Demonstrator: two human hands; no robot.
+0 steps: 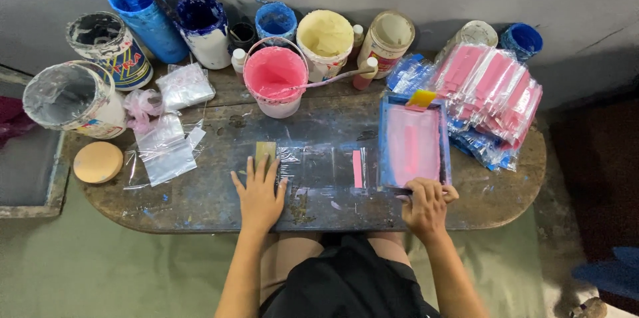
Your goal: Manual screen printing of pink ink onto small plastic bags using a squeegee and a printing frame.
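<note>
My left hand (259, 193) lies flat, fingers apart, on the left end of a clear plastic bag (323, 166) spread on the blue-stained table (200, 208). The bag bears a fresh pink stripe (357, 168) near its right end. My right hand (426, 201) grips the near edge of a blue-framed printing screen (413, 146) stained pink, lying just right of the bag. A yellow squeegee (421, 98) rests at the screen's far edge. A small wooden block (265, 150) sits just beyond my left fingertips.
A pink paint bucket (274, 80) with a stirring stick stands behind the bag. Other paint buckets in blue, cream and white line the back. Stacks of pink-printed bags (492, 95) lie at right, loose clear bags (166, 148) and a round lid (98, 161) at left.
</note>
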